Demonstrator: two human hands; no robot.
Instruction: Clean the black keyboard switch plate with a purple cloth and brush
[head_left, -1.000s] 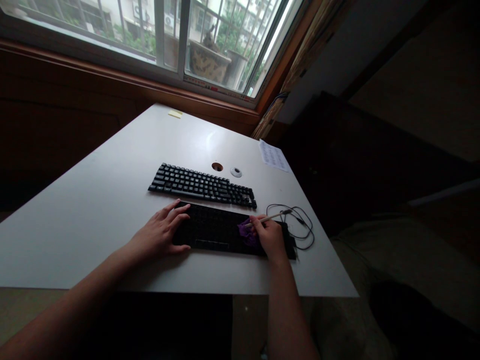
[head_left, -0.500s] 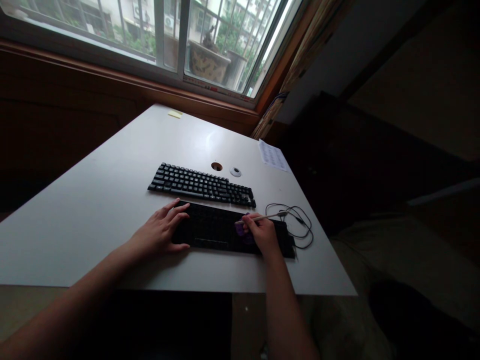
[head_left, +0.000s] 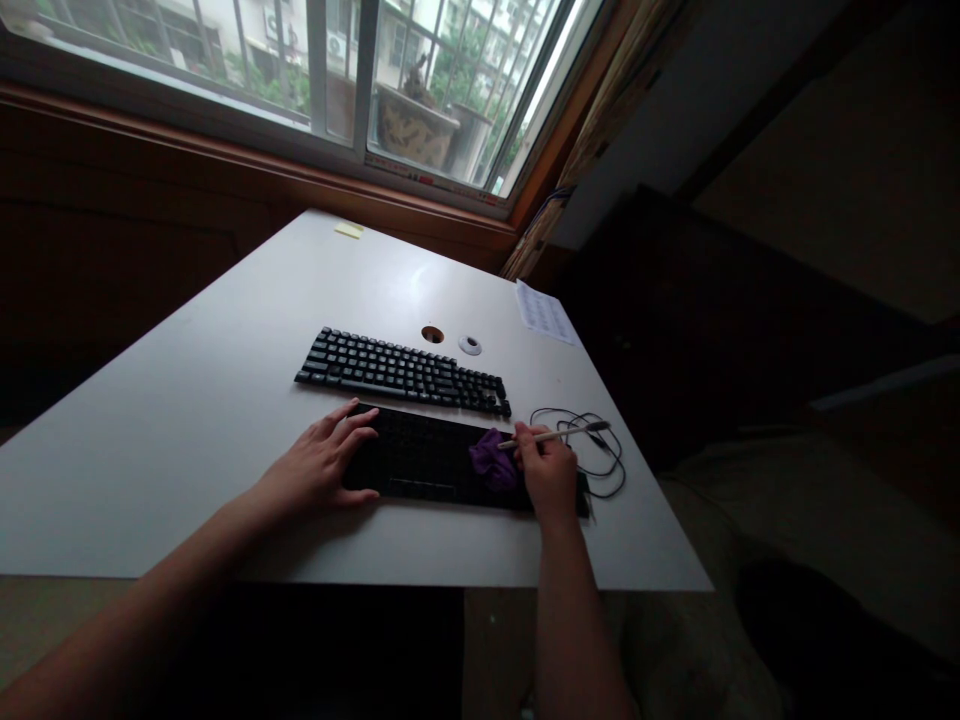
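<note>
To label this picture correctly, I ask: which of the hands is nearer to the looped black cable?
Right: the right hand is just left of the looped black cable; the left hand is farther away, at the left end of the keyboard base.

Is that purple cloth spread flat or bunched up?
Bunched up: the purple cloth shows creases and folds, in a small heap on the black panel, beside the right hand.
</note>
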